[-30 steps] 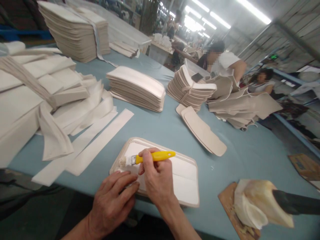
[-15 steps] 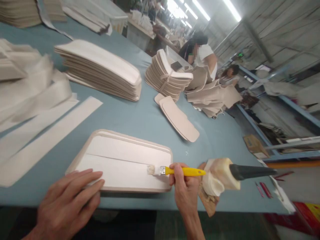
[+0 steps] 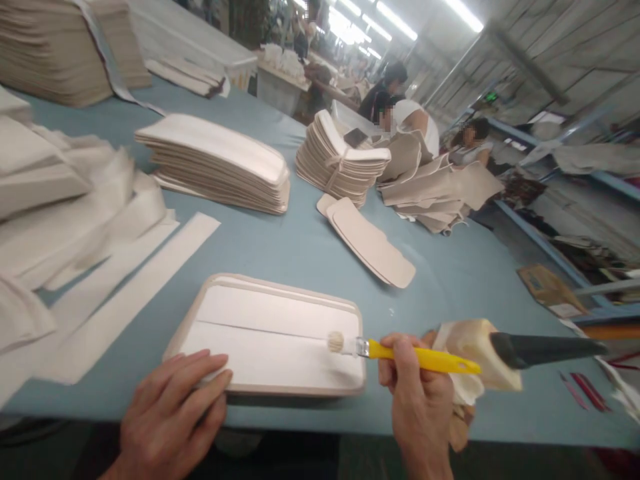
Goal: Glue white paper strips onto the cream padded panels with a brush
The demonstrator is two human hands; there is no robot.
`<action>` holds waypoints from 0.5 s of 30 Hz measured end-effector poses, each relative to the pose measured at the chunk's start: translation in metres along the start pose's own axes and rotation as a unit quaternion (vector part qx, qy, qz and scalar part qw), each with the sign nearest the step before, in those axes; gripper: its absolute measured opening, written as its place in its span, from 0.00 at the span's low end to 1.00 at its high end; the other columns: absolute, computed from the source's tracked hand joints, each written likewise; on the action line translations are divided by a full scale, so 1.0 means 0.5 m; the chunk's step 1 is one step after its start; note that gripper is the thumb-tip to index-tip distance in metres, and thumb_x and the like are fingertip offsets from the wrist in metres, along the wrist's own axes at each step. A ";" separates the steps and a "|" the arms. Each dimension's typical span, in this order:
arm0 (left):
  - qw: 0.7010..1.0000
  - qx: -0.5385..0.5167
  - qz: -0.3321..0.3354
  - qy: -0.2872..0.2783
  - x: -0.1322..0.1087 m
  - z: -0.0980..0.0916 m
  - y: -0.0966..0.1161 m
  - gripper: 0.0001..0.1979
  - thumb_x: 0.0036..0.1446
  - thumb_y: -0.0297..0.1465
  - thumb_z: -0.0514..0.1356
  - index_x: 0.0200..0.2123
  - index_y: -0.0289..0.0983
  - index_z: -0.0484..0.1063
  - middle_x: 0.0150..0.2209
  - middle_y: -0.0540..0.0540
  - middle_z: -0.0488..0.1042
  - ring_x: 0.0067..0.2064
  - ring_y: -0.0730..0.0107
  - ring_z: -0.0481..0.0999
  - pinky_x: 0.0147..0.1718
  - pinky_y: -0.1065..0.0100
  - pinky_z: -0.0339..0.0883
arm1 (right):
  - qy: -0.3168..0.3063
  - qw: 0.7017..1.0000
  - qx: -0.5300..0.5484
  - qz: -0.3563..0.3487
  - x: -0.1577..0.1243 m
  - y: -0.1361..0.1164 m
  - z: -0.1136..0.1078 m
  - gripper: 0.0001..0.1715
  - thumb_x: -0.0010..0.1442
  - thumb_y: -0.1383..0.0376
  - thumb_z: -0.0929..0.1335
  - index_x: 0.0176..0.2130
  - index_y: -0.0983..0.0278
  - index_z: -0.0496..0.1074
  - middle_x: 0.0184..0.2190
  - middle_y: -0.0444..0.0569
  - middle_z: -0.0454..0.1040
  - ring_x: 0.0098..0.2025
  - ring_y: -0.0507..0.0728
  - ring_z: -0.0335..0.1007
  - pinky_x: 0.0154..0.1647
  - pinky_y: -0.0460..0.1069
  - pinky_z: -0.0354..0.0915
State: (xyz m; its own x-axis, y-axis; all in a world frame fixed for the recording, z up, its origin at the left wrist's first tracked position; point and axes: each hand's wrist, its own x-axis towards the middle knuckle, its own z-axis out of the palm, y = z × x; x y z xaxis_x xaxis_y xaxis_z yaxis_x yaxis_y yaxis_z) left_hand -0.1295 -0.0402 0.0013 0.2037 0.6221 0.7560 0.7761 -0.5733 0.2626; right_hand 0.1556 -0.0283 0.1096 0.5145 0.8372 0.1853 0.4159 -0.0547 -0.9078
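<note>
My right hand grips a yellow-handled paintbrush. The pale bristles touch or hover just over the right part of a white panel with a beige rim; which of the two I cannot tell. A dark slit or seam runs lengthwise along the panel. Across its lower left corner rests my left hand, fingers stretched out and lying flat on the surface. Just behind my right hand stands a cream-coloured container with a dark, tapered handle-like piece sticking out to the right.
Beyond the panel sit a stack of long beige panels, a tied bundle of curved pieces and loose flat pieces. Pale strips cover the left side. Red pens lie at right. Other people work in the background.
The brush and my right hand have shifted to the right along the panel. My left hand stays on the panel's lower left corner. The whole view has shifted slightly.
</note>
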 end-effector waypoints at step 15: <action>1.000 -0.017 -0.010 -0.008 0.008 -0.012 0.013 0.13 0.63 0.18 0.61 0.45 0.40 0.77 0.45 0.45 0.83 0.51 0.60 0.79 0.56 0.56 0.70 | -0.188 0.979 0.069 0.026 -0.049 -0.037 0.206 0.20 0.69 0.52 0.66 0.35 0.62 0.77 0.19 0.40 0.71 0.21 0.52 0.68 0.25 0.45 0.62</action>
State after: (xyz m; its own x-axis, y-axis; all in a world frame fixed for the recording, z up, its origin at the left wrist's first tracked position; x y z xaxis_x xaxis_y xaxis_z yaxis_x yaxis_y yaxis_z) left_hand -0.1273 -0.0446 0.0094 0.1978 0.6428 0.7400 0.7601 -0.5773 0.2983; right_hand 0.0581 0.0080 0.0833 0.2092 0.9778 0.0100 0.2775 -0.0495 -0.9594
